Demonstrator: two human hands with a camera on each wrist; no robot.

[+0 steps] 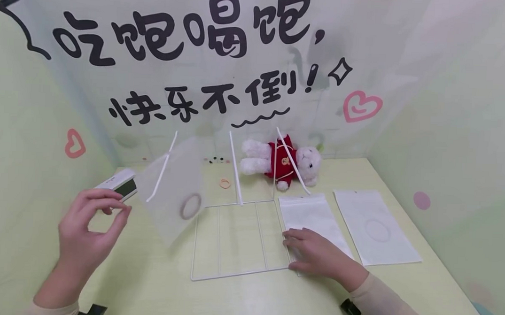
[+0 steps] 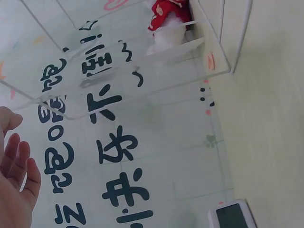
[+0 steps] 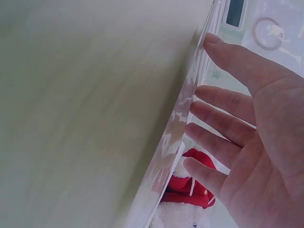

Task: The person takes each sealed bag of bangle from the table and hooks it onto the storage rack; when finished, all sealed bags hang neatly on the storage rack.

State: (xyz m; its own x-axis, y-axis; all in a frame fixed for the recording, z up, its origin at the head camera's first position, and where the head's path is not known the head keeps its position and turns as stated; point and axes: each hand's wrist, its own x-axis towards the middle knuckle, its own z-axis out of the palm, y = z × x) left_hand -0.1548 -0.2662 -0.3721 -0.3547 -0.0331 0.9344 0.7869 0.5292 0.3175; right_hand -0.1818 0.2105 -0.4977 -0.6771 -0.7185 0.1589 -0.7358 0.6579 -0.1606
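My left hand (image 1: 93, 221) is raised at the left, thumb and index fingertips brought together; I cannot tell whether they pinch the bag's clear margin. Just right of them, a translucent bag (image 1: 162, 191) containing a thin brownish ring (image 1: 190, 206) stands slanted, overlapping the left panel of a clear divided stand (image 1: 230, 270). My right hand (image 1: 316, 254) is at the stand's right side. In the right wrist view its fingers (image 3: 223, 123) are spread and fairly straight, tips at the edge of a clear panel (image 3: 173, 126).
Two white bags lie at the right, one (image 1: 313, 216) partly behind my right hand, the other (image 1: 376, 228) with a ring showing. A plush toy (image 1: 282, 161) in red lies behind the stand. A white digital timer (image 1: 124, 187) and an orange band (image 1: 224, 183) are on the table (image 1: 145, 289).
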